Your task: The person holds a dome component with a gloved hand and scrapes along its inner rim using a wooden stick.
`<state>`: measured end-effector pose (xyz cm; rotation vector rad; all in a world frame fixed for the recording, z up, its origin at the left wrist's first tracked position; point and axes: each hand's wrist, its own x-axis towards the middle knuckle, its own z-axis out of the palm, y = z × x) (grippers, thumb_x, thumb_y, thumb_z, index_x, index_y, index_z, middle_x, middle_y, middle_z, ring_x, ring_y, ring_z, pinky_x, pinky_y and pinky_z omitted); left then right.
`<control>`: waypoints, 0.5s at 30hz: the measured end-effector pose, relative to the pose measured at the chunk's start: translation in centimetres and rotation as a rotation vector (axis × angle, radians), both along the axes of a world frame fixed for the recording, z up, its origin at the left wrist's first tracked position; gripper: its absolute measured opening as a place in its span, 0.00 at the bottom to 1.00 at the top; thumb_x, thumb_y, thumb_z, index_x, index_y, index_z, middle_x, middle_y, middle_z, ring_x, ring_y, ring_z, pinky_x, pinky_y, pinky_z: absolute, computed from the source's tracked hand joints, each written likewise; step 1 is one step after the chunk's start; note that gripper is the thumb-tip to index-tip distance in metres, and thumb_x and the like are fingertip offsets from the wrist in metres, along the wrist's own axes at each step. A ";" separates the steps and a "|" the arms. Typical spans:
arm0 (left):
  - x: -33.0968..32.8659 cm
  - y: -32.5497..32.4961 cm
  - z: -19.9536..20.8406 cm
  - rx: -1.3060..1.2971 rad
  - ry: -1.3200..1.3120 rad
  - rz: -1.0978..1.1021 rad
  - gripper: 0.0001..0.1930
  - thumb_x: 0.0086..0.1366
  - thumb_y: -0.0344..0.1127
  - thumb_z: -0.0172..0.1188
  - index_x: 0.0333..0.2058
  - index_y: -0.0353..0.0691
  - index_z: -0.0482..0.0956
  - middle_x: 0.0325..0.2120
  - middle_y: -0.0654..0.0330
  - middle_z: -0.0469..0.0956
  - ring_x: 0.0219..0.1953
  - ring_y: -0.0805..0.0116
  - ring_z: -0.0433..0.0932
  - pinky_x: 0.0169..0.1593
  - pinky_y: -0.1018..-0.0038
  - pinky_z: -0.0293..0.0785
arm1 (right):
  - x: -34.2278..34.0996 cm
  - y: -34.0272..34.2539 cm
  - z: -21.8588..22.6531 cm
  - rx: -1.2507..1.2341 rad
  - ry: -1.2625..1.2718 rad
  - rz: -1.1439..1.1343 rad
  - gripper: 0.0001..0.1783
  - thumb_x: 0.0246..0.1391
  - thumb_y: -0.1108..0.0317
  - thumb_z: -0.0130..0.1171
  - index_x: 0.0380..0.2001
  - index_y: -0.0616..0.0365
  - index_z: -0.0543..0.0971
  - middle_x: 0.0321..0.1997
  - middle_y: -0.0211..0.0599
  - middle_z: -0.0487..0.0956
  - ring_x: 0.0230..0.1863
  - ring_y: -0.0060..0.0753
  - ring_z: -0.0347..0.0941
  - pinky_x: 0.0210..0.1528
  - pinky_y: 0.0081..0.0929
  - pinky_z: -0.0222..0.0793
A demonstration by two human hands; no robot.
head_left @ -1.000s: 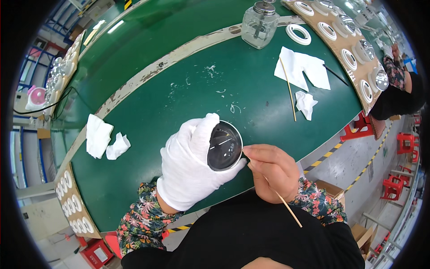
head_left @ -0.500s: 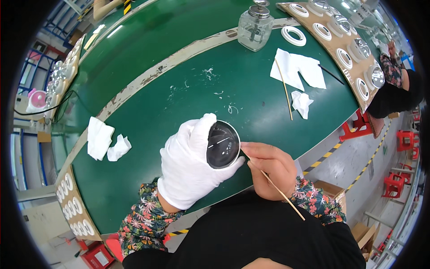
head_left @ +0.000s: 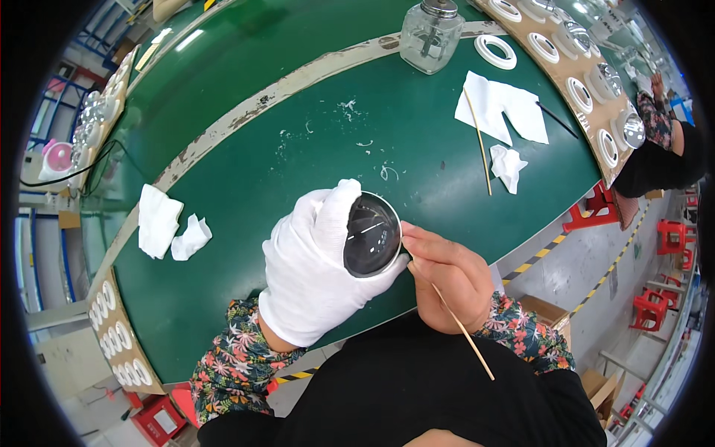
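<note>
Hands meet just below the middle of the frame, over the near edge of the green table (head_left: 246, 186). The left hand (head_left: 316, 268), in a white glove, is clasped around a round dark reflector cup (head_left: 371, 235), thumb curled over its rim. The bare right hand (head_left: 447, 279) touches the cup's right edge and pinches a thin wooden stick (head_left: 462, 335), whose free end slants down toward the lower right. Farther left lie two crumpled white wipes (head_left: 167, 227). Toward the upper right sit a flat white cloth (head_left: 503, 108), a second wooden stick (head_left: 478, 141) and a small wadded wipe (head_left: 509, 165). At the top stands a glass dispenser bottle (head_left: 430, 33), with a white ring (head_left: 495, 51) beside it. Another person (head_left: 659, 141) works at the far right.
</note>
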<state>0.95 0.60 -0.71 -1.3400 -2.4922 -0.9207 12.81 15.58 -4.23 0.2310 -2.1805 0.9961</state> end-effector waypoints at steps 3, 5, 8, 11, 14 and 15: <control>0.0 0.1 -0.2 0.028 0.030 -0.011 0.42 0.44 0.45 0.78 0.56 0.39 0.69 0.39 0.53 0.76 0.32 0.53 0.80 0.33 0.62 0.77 | -0.3 -0.1 0.1 0.006 0.006 -0.021 0.11 0.51 0.90 0.58 0.34 0.67 0.70 0.43 0.55 0.80 0.48 0.58 0.82 0.49 0.40 0.82; 0.0 0.1 -0.2 0.028 0.037 -0.010 0.42 0.43 0.45 0.78 0.56 0.39 0.69 0.40 0.53 0.76 0.32 0.53 0.80 0.33 0.62 0.77 | -0.8 -0.1 0.2 -0.018 0.015 -0.049 0.11 0.51 0.90 0.58 0.34 0.67 0.70 0.42 0.55 0.80 0.48 0.58 0.82 0.48 0.39 0.82; 0.1 0.0 0.0 0.034 0.037 -0.005 0.42 0.43 0.45 0.78 0.56 0.39 0.69 0.40 0.53 0.76 0.32 0.53 0.80 0.33 0.62 0.77 | -0.8 -0.1 0.3 -0.069 0.002 -0.031 0.11 0.52 0.89 0.58 0.34 0.66 0.70 0.41 0.53 0.80 0.47 0.58 0.82 0.46 0.38 0.82; 0.3 0.0 0.6 -0.038 -0.021 0.030 0.42 0.41 0.41 0.81 0.54 0.36 0.70 0.41 0.54 0.79 0.38 0.58 0.84 0.41 0.67 0.81 | -0.3 -0.2 0.2 -0.150 -0.011 -0.040 0.12 0.53 0.88 0.59 0.34 0.64 0.69 0.41 0.52 0.80 0.48 0.58 0.82 0.45 0.37 0.82; 0.2 -0.1 0.6 -0.038 -0.017 0.020 0.42 0.41 0.41 0.82 0.54 0.36 0.71 0.41 0.54 0.79 0.38 0.58 0.84 0.41 0.67 0.81 | 0.0 0.0 0.2 -0.118 -0.028 -0.003 0.12 0.53 0.88 0.59 0.34 0.64 0.69 0.41 0.52 0.80 0.48 0.58 0.82 0.44 0.37 0.82; 0.2 -0.1 0.6 -0.038 -0.023 0.019 0.42 0.41 0.41 0.81 0.54 0.36 0.71 0.42 0.54 0.79 0.38 0.57 0.84 0.41 0.67 0.81 | 0.0 0.0 0.2 -0.119 -0.031 0.001 0.12 0.53 0.88 0.59 0.34 0.64 0.69 0.41 0.52 0.80 0.48 0.58 0.82 0.44 0.37 0.82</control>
